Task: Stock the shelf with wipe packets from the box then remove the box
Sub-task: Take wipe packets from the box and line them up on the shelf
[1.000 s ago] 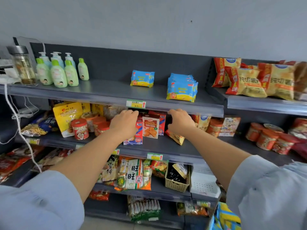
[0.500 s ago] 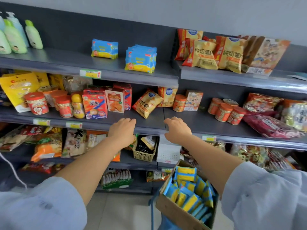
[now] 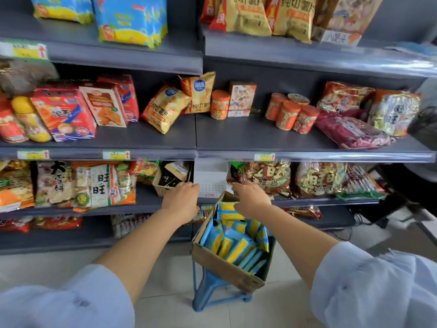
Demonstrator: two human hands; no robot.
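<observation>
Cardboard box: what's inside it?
Blue-and-yellow wipe packets fill the cardboard box, mostly on edge. Its bottom and any lower layer are hidden beneath them; the right hand covers its far end.

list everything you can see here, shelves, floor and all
wipe packets in box: many, blue and yellow, standing in the cardboard box
cardboard box: one, brown, open, on the stool
stool: one, blue, on the floor before the shelves
wipe packets on shelf: a few, blue and yellow, top shelf left
chip bags: several, yellow and red, top shelf right
snack boxes: three, red, middle shelf left
canisters: four clustered, orange, middle shelf right
basket: one, beige, lower shelf, behind the left hand
shelves: grey, price tags on the edges
sleeves: two, light blue, bottom corners
left hand: left of the box's far end, grip hidden
right hand: over the box's far end, grip hidden
</observation>
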